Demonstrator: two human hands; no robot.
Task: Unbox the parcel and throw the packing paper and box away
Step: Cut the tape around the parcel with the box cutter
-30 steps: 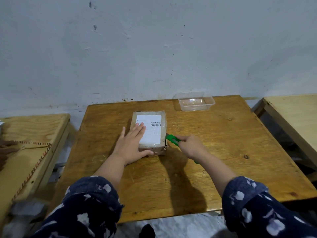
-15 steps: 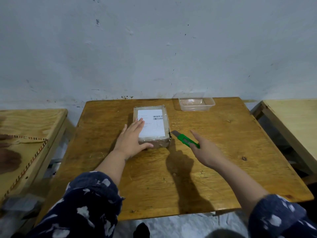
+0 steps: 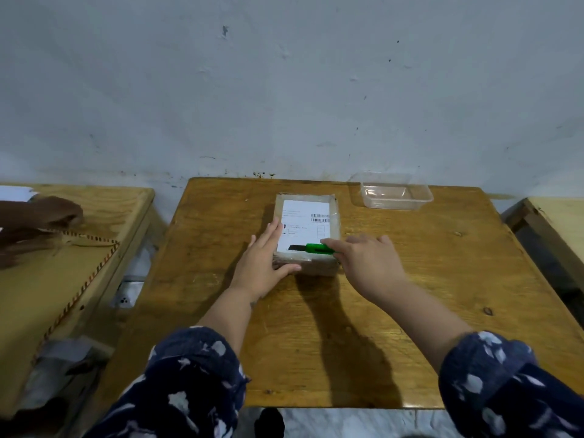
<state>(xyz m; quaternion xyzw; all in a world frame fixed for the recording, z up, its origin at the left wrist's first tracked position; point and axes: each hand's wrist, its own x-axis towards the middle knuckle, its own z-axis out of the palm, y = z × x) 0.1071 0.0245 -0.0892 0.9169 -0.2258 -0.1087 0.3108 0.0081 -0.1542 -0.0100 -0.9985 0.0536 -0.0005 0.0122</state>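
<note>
A small cardboard parcel (image 3: 306, 232), wrapped in clear tape, lies flat and still sealed on the counter (image 3: 379, 311), towards its far edge. A white shipping label (image 3: 303, 222) with barcodes covers most of its top. Its long side runs away from the person.

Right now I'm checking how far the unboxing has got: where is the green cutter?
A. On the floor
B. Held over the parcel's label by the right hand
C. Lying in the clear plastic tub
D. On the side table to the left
B: the right hand holds the green cutter across the near end of the parcel, over its white label.
</note>
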